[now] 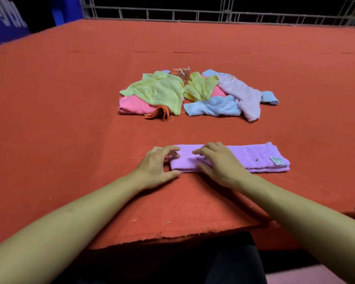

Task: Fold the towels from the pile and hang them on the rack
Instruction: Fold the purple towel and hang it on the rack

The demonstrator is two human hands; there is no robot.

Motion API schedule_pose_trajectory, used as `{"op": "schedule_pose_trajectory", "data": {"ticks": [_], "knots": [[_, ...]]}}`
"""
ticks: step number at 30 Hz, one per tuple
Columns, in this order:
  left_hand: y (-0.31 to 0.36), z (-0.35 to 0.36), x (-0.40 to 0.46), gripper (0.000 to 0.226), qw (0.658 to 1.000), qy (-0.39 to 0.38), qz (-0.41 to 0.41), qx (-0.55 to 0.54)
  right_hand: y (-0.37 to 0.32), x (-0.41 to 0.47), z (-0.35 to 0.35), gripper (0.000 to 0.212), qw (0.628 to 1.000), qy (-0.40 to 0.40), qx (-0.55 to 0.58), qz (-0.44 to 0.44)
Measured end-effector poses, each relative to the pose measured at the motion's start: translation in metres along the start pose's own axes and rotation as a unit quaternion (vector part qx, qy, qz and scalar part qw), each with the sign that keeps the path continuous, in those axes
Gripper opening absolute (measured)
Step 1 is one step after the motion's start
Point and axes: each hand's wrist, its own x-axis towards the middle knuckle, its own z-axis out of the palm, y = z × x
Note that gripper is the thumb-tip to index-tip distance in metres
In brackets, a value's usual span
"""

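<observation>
A purple towel (252, 157), folded into a long strip with a small white label near its right end, lies on the red table close to me. My left hand (159, 167) holds the strip's left end, fingers curled over the top and thumb at the near edge. My right hand (217, 162) rests flat on the strip just right of the left hand. Farther back lies the pile of towels (193, 93): yellow, pink, light blue, pale lilac and orange ones, crumpled together.
The red felt-covered table (70, 119) stretches wide around the towels, and its frayed front edge lies near my body. A grey metal rack (193, 14) of bars runs along the far edge. Something blue (6, 21) stands at the far left corner.
</observation>
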Motion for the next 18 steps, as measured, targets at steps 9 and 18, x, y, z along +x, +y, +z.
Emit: {"op": "schedule_pose_trajectory", "data": {"ticks": [9,18], "knots": [[0.004,-0.016,-0.006,0.074,0.992,0.009,-0.088,-0.091,-0.037,0.025,0.027,0.048,0.999,-0.038,0.021,-0.021],[0.0,-0.009,-0.006,0.046,0.965,0.106,-0.231,-0.07,-0.045,0.035,0.031,0.038,1.0,-0.029,-0.006,-0.01]]}}
